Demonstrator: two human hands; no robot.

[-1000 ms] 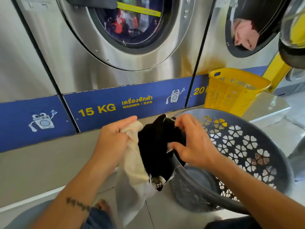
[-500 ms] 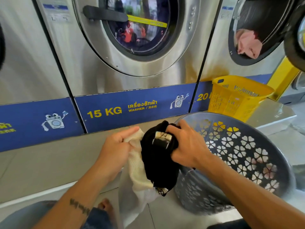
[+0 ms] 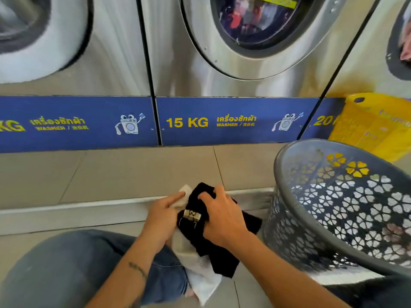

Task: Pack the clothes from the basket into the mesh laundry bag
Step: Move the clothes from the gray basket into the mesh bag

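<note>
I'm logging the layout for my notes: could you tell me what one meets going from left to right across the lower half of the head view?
Jeans-clad knee → left hand → black garment → right hand → grey basket.

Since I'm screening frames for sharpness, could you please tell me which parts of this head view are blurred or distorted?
Head view: the yellow plastic basket and the left washer door are smeared by motion; the black garment stays fairly sharp; wide-angle distortion bows the machine seams.
</note>
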